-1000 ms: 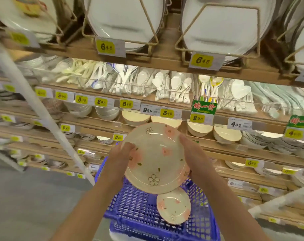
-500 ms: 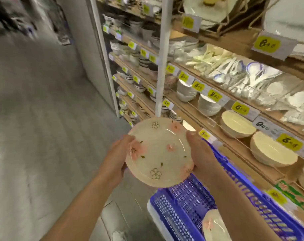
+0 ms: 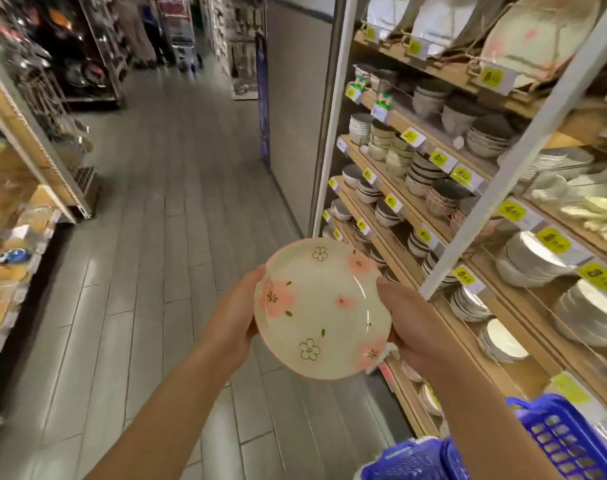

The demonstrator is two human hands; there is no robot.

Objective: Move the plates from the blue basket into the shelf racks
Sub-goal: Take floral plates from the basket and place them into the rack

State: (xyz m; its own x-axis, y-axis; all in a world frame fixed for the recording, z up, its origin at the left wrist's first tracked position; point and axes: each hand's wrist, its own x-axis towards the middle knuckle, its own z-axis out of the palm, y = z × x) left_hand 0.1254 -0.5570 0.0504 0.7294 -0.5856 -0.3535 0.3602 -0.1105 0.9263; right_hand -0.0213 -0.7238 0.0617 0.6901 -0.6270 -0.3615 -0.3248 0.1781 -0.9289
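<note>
- Left hand (image 3: 234,317) grasps the left edge of the plate (image 3: 321,306); the thumb lies on the rim and the fingers go behind it, out of sight.
- Right hand (image 3: 411,327) grasps the right edge of the same plate, also with the thumb on the rim.
- The plate is cream with pink flowers and a thin pink rim. It is held in the air before the person, over the grey floor (image 3: 177,237) of the aisle, with its inner face toward the camera.
- The blue basket (image 3: 555,441) is at the lower right corner, beside the right forearm; what lies in it I cannot tell.
- The shelf racks (image 3: 407,219) stand to the right of the plate, near it but apart.
- They carry stacks of bowls (image 3: 430,174) and white plates (image 3: 527,258), with yellow price tags (image 3: 464,275) on the front edges.
</note>
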